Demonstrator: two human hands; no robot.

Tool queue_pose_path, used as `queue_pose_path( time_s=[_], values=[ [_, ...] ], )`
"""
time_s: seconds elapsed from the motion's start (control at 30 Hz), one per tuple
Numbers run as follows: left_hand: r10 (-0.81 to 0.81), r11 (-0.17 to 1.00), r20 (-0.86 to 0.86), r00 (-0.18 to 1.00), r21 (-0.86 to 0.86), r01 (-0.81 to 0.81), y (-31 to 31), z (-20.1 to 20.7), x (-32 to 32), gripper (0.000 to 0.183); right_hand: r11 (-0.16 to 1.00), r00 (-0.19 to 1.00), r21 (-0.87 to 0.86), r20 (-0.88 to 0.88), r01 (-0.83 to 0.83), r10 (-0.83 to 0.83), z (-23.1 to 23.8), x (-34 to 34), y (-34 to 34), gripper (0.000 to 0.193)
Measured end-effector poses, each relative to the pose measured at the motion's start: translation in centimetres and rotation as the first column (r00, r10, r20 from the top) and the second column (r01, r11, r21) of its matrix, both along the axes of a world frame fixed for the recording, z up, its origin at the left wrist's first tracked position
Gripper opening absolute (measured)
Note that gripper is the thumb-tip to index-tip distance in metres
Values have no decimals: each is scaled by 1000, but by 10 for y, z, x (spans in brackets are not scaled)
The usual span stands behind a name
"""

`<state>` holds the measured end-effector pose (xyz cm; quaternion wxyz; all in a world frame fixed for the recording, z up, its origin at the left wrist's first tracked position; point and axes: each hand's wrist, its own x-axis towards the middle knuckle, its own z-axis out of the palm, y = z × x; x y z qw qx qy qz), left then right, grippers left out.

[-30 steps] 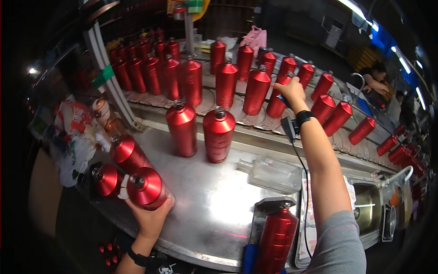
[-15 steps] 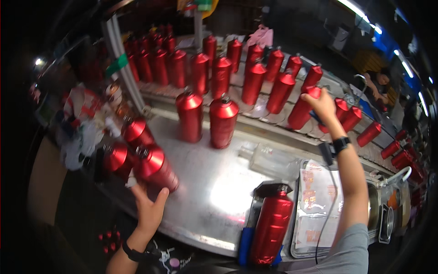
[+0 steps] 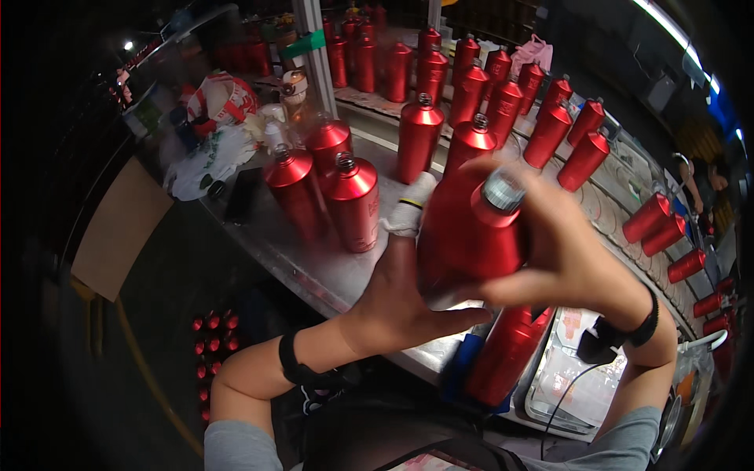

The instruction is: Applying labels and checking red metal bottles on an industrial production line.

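Carried away from the conveyor (image 3: 628,184) since the earlier frame, the held bottle (image 3: 463,239) is now above the worktop (image 3: 275,237), and the left hand (image 3: 393,302) has moved from the trio to its side. From left to right: a brown board (image 3: 118,228) lies left of the worktop; crumpled bags (image 3: 224,102) sit at its far corner; the trio (image 3: 353,196) of red bottles stands close together, necks up. Left hand: fingers spread, thumb well apart, with a white wrap (image 3: 412,206) beside the held bottle; contact cannot be told. Held bottle: tilted, its long axis strongly foreshortened; the neck points up toward the viewer and to the right, the base down and to the left. Below it, a reclining bottle (image 3: 509,357) has its long axis running from lower left to upper right, near a tray (image 3: 561,428). Right hand (image 3: 577,247): fingers curled round the held bottle's shoulder, thumb on the near side. Farther right, red bottles line the conveyor.
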<state>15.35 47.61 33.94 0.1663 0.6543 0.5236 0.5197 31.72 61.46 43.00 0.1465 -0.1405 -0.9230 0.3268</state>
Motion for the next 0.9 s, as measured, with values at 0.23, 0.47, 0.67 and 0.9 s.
queue_pose_path(
  time_s=[0.23, 0.47, 0.67, 0.9],
  values=[
    [316, 949, 290, 903, -95, -302, -79, -22, -63, 104, 998, 999, 33, -1, -51, 51, 4, 9, -19, 100],
    [682, 687, 322, 657, 27, -726, -73, -54, -218, 90, 792, 830, -387, -106, 473, -547, -61, 98, -5, 58],
    [687, 713, 230, 690, -28, -701, -30, -108, -300, 94, 704, 734, -279, 2, 653, -680, -56, 137, -38, 49],
    [622, 774, 252, 742, -50, -632, -27, -150, -357, 82, 533, 559, -262, 33, 805, -828, -63, 207, -62, 34]
  ],
)
